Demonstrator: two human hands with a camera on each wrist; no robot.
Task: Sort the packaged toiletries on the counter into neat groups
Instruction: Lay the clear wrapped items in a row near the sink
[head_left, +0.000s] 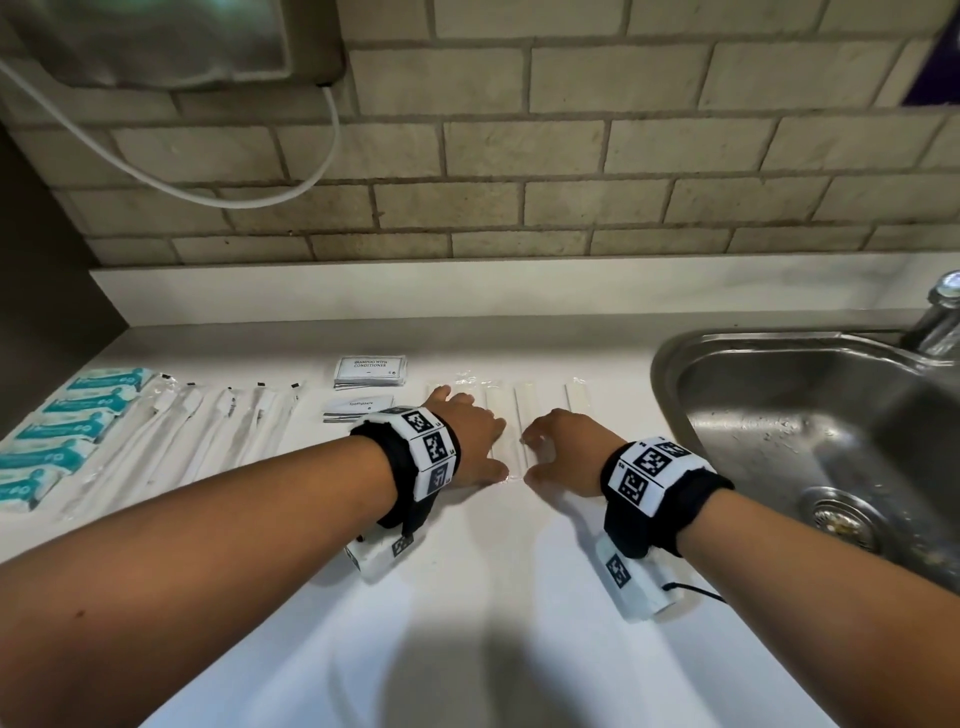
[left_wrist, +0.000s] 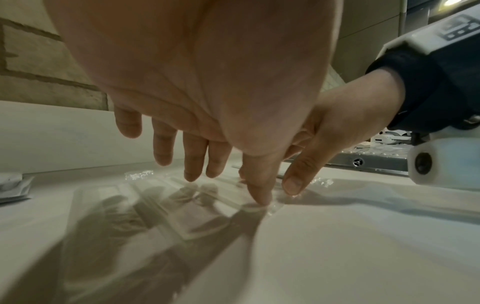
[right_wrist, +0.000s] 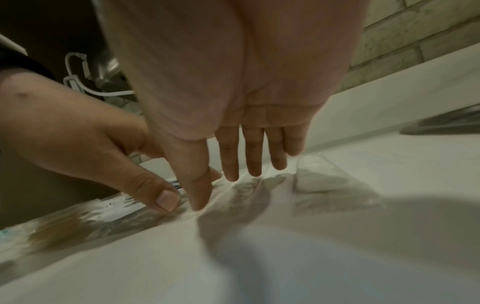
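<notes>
Clear-wrapped white sticks (head_left: 525, 410) lie side by side mid-counter. Both my hands are on them. My left hand (head_left: 475, 441) lies flat with straight fingers; in the left wrist view its thumb tip (left_wrist: 259, 198) presses the clear wrap (left_wrist: 161, 209). Just to its right, my right hand (head_left: 563, 449) also has straight fingers, and its thumb (right_wrist: 198, 202) touches the same wrap edge (right_wrist: 319, 176). Neither hand grips anything. Sorted to the left are teal packets (head_left: 67, 431), wrapped toothbrushes (head_left: 208, 431), a stack of shampoo sachets (head_left: 370, 370) and toothpaste packets (head_left: 358, 406).
A steel sink (head_left: 670, 374) with a faucet (head_left: 940, 312) takes up the right side. A tiled wall runs behind the white counter (head_left: 467, 649), and a white cable (head_left: 208, 195) hangs on it at the left.
</notes>
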